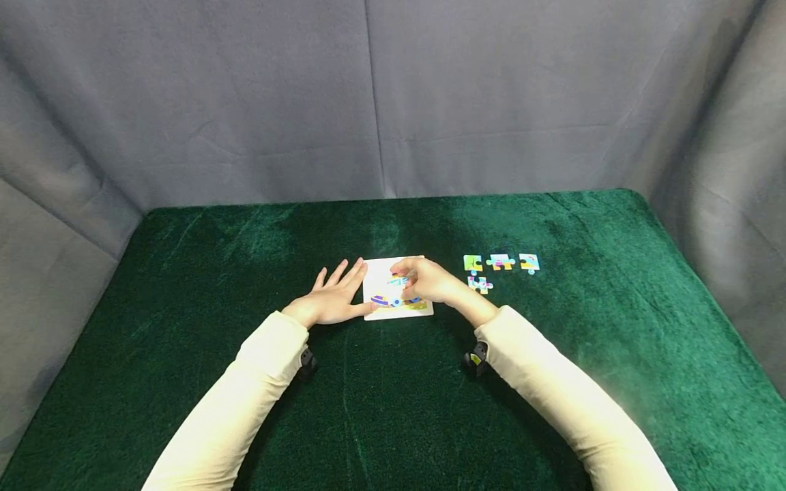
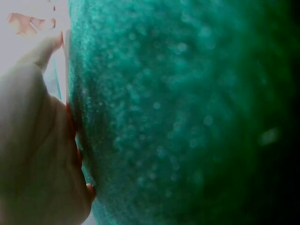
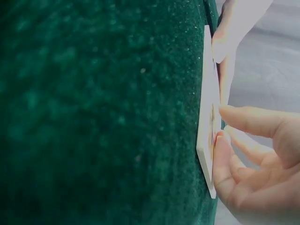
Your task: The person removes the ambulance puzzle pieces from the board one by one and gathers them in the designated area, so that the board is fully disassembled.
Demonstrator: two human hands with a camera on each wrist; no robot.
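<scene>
A white puzzle board (image 1: 376,271) with a coloured picture along its lower part lies on the green cloth between my hands. My left hand (image 1: 328,300) is spread flat at the board's left side, with its thumb on the lower left corner and its index fingertip by the upper left edge. My right hand (image 1: 426,279) is over the board's right half, its thumb and fingers bent around a small puzzle piece (image 1: 398,281) at the board's surface. In the right wrist view, the fingertips touch the board (image 3: 205,122) and mostly hide the piece.
Several loose jigsaw pieces lie to the right of the board: a green one (image 1: 471,262), a light blue and orange one (image 1: 501,262), another near the right (image 1: 529,262) and one lower down (image 1: 477,284). Behind the table hangs a grey curtain (image 1: 276,102).
</scene>
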